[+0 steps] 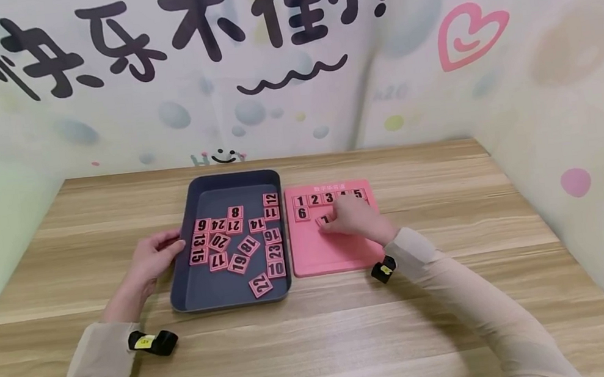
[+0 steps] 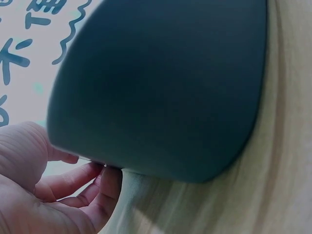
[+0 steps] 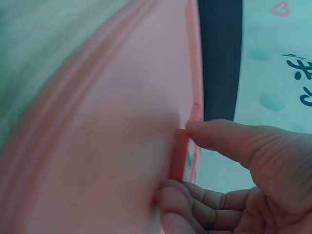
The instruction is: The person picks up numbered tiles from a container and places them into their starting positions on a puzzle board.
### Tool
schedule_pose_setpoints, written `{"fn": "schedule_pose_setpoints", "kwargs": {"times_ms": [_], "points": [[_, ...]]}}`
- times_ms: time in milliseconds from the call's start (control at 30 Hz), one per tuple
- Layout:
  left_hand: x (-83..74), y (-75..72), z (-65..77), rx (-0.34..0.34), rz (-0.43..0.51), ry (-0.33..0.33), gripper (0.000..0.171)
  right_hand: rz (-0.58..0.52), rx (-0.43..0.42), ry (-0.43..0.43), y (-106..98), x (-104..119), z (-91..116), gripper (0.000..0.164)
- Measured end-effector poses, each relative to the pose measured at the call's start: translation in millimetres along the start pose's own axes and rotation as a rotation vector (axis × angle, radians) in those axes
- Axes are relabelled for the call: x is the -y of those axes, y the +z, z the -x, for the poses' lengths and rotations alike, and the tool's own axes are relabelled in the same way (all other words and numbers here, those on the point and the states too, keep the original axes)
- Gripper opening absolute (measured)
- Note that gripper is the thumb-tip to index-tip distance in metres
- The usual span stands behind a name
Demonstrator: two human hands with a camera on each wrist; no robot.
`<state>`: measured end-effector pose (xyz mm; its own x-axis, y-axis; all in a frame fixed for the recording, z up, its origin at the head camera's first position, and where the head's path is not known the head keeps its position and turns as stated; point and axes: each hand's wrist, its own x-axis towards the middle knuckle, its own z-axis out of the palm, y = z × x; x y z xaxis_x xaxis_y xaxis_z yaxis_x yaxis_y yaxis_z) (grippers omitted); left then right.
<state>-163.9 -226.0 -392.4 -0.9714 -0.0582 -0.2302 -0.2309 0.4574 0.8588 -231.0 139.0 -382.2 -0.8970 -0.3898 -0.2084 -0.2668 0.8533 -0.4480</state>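
My right hand (image 1: 357, 214) is over the pink number puzzle board (image 1: 336, 252), pinching a pink tile marked 7 (image 1: 323, 220) between thumb and fingers. In the right wrist view that tile (image 3: 179, 153) is tilted edge-on, the thumb at one end and curled fingers at the other. Tiles 1 to 5 line the board's top row, with the 6 tile (image 1: 301, 214) below the 1; my hand partly covers the 4. My left hand (image 1: 151, 259) holds the left rim of the dark blue tray (image 1: 219, 292), its thumb at the rim and fingers against the outer wall (image 2: 161, 97).
Several loose numbered tiles lie in the tray, among them the 22 tile (image 1: 260, 285) near its front and the 12 tile (image 1: 270, 199) at its back right. Tray and board stand side by side on the wooden table (image 1: 318, 346), before a printed wall (image 1: 283, 117).
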Motion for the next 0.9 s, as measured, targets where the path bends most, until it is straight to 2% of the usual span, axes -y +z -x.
{"fn": "schedule_pose_setpoints", "kwargs": {"times_ms": [167, 233, 433, 600, 900], "points": [[2.1, -0.8, 0.1, 0.002, 0.002, -0.001, 0.045, 0.011, -0.037, 0.019, 3, 3, -5, 0.052], [2.6, -0.8, 0.1, 0.003, 0.004, 0.000, 0.045, -0.017, -0.034, 0.023, 3, 4, -6, 0.051], [2.5, -0.6, -0.7, -0.001, -0.002, 0.008, 0.045, -0.101, 0.006, 0.016, -2, 7, -11, 0.039], [2.3, -0.3, -0.8, -0.007, 0.000, 0.004, 0.045, -0.110, -0.015, 0.023, -4, 8, -15, 0.025], [2.1, -0.9, 0.4, 0.003, 0.006, 0.014, 0.045, -0.112, -0.008, 0.025, -7, 4, -18, 0.020]]}}
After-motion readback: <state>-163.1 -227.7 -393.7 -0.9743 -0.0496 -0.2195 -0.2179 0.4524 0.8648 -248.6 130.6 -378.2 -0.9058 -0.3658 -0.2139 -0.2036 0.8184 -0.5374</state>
